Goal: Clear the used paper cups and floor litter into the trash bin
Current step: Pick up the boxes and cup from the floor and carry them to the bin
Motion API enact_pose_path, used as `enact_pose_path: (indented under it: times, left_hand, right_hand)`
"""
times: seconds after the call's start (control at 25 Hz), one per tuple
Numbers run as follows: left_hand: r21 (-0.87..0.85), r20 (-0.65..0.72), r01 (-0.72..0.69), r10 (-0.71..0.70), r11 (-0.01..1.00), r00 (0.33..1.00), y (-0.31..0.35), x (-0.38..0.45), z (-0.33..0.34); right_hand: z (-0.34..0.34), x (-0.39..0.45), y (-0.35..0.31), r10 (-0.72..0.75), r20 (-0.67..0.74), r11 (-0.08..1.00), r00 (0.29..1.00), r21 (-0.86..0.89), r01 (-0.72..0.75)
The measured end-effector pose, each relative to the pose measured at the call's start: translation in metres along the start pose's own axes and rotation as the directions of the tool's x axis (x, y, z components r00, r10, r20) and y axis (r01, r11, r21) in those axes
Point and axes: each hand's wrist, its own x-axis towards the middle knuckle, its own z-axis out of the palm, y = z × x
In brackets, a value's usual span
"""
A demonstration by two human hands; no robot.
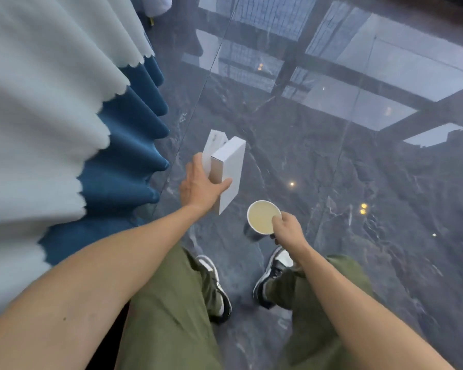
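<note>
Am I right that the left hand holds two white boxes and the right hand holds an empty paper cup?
Not quite. The head view shows the paper cup in the right hand holds pale liquid; it is not empty. The rest stands: the left hand holds two white boxes.

A white paper cup [262,217], upright and open-topped, and two flat white boxes [226,169] held above the floor.

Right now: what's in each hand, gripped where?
Left hand: two flat white boxes, pinched at their lower end. Right hand: paper cup, gripped at its rim.
</note>
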Motion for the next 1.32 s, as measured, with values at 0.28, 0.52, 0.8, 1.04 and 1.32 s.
enact_pose_path:
  times: [0.28,0.52,0.8,1.04,1.32]
  left_hand:
    - [0.171,0.122,-0.155,0.135,0.973,0.983,0.098,-0.177,-0.163]
    - [0.165,0.124,-0.186,0.167,0.969,0.978,0.109,-0.238,-0.213]
    - [0.079,0.003,-0.040,0.039,0.996,0.999,0.058,-0.299,-0.245]
    - [0.050,-0.012,0.040,-0.040,0.998,0.999,-0.017,-0.358,-0.277]
    - [0.041,0.101,0.304,-0.306,0.952,0.946,-0.161,-0.399,-0.309]
  right_hand:
    - [-0.077,-0.234,-0.099,0.094,-0.116,0.989,0.989,0.124,-0.079]
    - [-0.088,-0.321,-0.150,0.177,-0.082,0.920,0.981,0.367,-0.136]
    - [-0.060,-0.406,-0.138,-0.055,0.163,0.897,0.985,0.441,-0.023]
    - [0.014,-0.459,-0.091,-0.219,0.168,0.909,0.961,0.392,0.139]
    - [0.115,-0.471,-0.058,-0.063,0.109,0.910,0.992,0.415,0.012]
